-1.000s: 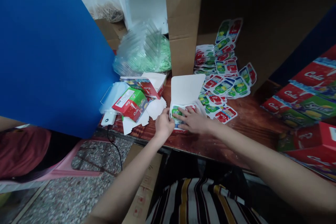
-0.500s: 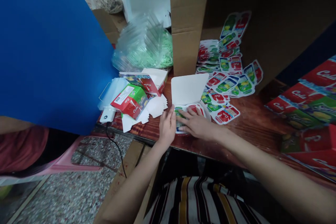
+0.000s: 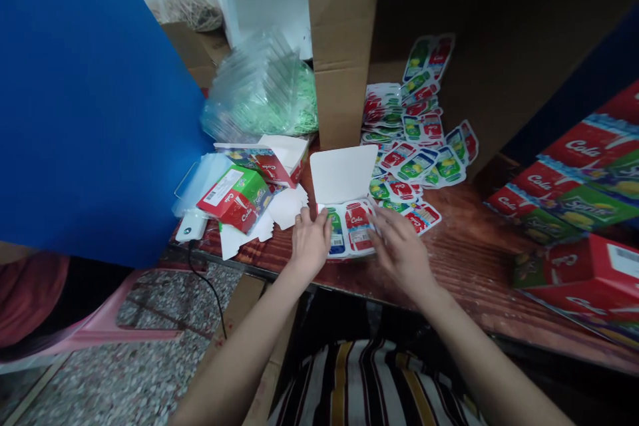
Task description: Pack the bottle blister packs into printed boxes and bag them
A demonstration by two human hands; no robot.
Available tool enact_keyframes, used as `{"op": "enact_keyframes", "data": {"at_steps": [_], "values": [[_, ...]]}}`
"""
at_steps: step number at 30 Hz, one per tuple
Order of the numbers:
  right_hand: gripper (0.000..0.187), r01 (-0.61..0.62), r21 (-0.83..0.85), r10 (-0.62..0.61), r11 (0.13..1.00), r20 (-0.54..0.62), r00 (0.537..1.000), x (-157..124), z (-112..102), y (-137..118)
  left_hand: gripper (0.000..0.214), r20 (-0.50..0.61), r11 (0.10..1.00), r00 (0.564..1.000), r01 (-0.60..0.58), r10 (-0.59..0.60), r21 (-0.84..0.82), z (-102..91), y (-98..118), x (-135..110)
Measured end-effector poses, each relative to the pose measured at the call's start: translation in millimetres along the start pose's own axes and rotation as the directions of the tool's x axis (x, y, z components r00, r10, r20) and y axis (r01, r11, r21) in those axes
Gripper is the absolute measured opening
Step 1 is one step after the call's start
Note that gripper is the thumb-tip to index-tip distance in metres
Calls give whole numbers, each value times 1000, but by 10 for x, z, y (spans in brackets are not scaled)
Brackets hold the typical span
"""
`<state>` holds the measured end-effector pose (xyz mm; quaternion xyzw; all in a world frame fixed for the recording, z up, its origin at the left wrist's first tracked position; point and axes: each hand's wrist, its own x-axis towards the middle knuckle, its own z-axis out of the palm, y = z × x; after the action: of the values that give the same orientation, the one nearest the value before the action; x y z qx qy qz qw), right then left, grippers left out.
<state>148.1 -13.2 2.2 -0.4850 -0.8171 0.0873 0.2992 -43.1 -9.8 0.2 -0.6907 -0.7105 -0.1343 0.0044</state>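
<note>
A small open white box (image 3: pixel 344 176) lies on the wooden table (image 3: pixel 464 259), its lid standing up at the back. A printed card (image 3: pixel 350 229) with a green and a red can picture sits in its tray. My left hand (image 3: pixel 310 244) grips the tray's left edge with curled fingers. On the tray's right edge rests my right hand (image 3: pixel 400 247), fingers bent against the card's side. Loose printed cards (image 3: pixel 417 146) spread out behind and to the right.
A blue board (image 3: pixel 90 100) blocks the left. A cardboard carton (image 3: pixel 344 46) stands behind the box, a plastic bag of green shreds (image 3: pixel 264 93) beside it. Folded red-green boxes (image 3: pixel 239 196) lie left; printed cartons (image 3: pixel 584 213) stack right. A person in red sits lower left.
My right hand has slid off the top of the card to the tray's right side, uncovering both can pictures. My left hand stays at the left edge. The view shifted slightly.
</note>
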Motion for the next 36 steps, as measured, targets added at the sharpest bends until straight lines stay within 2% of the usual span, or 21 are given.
{"op": "enact_keyframes", "data": {"at_steps": [2, 4, 5, 6, 8, 9, 10, 12, 14, 18, 23, 25, 28, 30, 32, 33, 35, 36], "values": [[57, -202, 86, 211, 976, -115, 971, -101, 67, 90, 40, -88, 993, 990, -104, 108, 48, -11, 5, 40], [67, -264, 171, 283, 949, -97, 954, -155, 177, 171, 36, -129, 946, 939, -310, 320, 93, -31, 29, 93], [66, -256, 208, 275, 944, -70, 959, -166, 233, 204, 35, -119, 889, 881, -448, 457, 100, -38, 44, 125], [62, -240, 240, 258, 941, -47, 965, -170, 281, 228, 36, -93, 810, 805, -579, 586, 92, -42, 58, 159], [56, -232, 264, 243, 936, -12, 970, -165, 348, 250, 40, -19, 655, 655, -755, 756, 40, -29, 80, 228], [57, -248, 252, 256, 935, 1, 967, -160, 366, 250, 42, 22, 611, 611, -792, 792, 4, -13, 86, 259], [57, -270, 225, 274, 936, 11, 962, -156, 375, 246, 44, 61, 593, 591, -804, 804, -30, 8, 89, 283], [58, -300, 133, 301, 945, 12, 953, -151, 379, 233, 46, 121, 600, 590, -797, 799, -74, 53, 88, 313], [57, -259, 26, 259, 966, 2, 966, -147, 373, 228, 47, 150, 611, 595, -786, 789, -95, 87, 85, 319], [57, -69, -125, 73, 990, 34, 997, -122, 335, 261, 47, 153, 616, 598, -777, 787, -132, 106, 83, 310], [60, 145, -252, -102, 957, 175, 979, -41, 191, 311, 44, 129, 627, 616, -739, 777, -248, 100, 64, 311], [62, 202, -251, -141, 947, 242, 960, -7, 124, 325, 48, 101, 629, 637, -703, 765, -333, 98, 47, 313], [67, 244, -213, -172, 946, 310, 935, 29, 60, 344, 60, 24, 618, 696, -620, 718, -484, 89, 17, 310], [64, 243, -167, -182, 956, 315, 932, 47, 50, 351, 53, -25, 593, 732, -571, 681, -568, 84, -2, 292], [56, 210, -96, -176, 973, 281, 943, 67, 64, 356, 34, -112, 576, 780, -542, 615, -612, 94, -20, 252], [51, 181, -51, -163, 982, 251, 954, 78, 78, 361, 24, -188, 582, 817, -530, 545, -616, 110, -30, 226], [44, 113, 49, -121, 992, 186, 975, 108, 113, 384, 12, -380, 642, 874, -481, 302, -597, 165, -55, 172], [40, 83, 103, -98, 991, 158, 982, 128, 132, 407, 10, -455, 681, 877, -429, 156, -593, 201, -71, 153]]}}
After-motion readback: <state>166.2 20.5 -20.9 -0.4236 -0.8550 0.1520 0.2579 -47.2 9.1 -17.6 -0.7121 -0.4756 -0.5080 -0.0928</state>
